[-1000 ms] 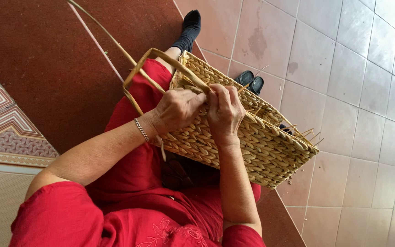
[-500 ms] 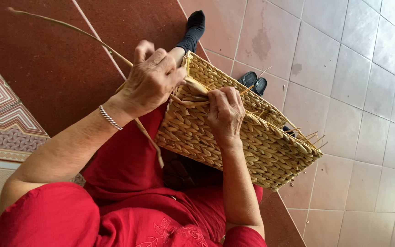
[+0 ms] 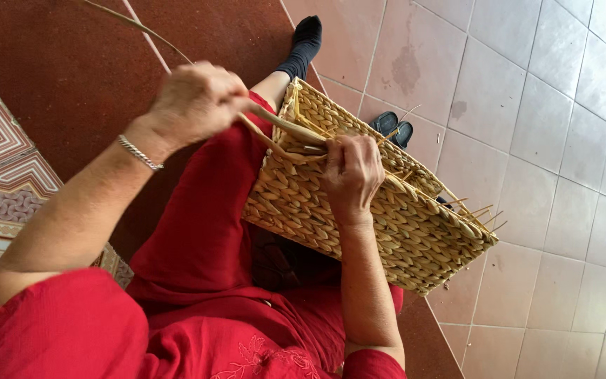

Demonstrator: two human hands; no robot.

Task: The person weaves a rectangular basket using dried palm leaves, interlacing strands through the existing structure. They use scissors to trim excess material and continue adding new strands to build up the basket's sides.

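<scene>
So the left hand [image 3: 194, 102] is hanging up and out to the left of the woven basket [image 3: 359, 203], fist closed around a long straw strand [image 3: 275, 126], wrist bent with a silver bracelet [image 3: 140, 153] showing, forearm running down toward the red sleeve [image 3: 57, 323] at the bottom left. The right hand [image 3: 351, 175] is lying flat-ish over the basket's top rim, fingers curled down and pinching the weave right where the strand is feeding in, so it's closed on the rim, forearm coming straight up from the lower middle. Compared to half a second ago, the left hand is sitting further from the basket and the strand is looking tauter between the two hands, while the right hand is staying pretty much on the same spot of the rim. A second ago both hands were bunched together on the rim. The basket is resting on the person's lap, across the red trouser leg [image 3: 205, 224], with its long axis running diagonally from upper left near the knee down to the lower right, where loose straw ends [image 3: 482, 210] are poking out past the corner. The strand is running from the rim up and left through the fist, its free tail [image 3: 128, 24] arcing off toward the top left over the dark red floor [image 3: 50, 63]. A black sock [image 3: 304, 41] and a pair of dark sandals [image 3: 393, 126] are sitting on the tiles beyond.
</scene>
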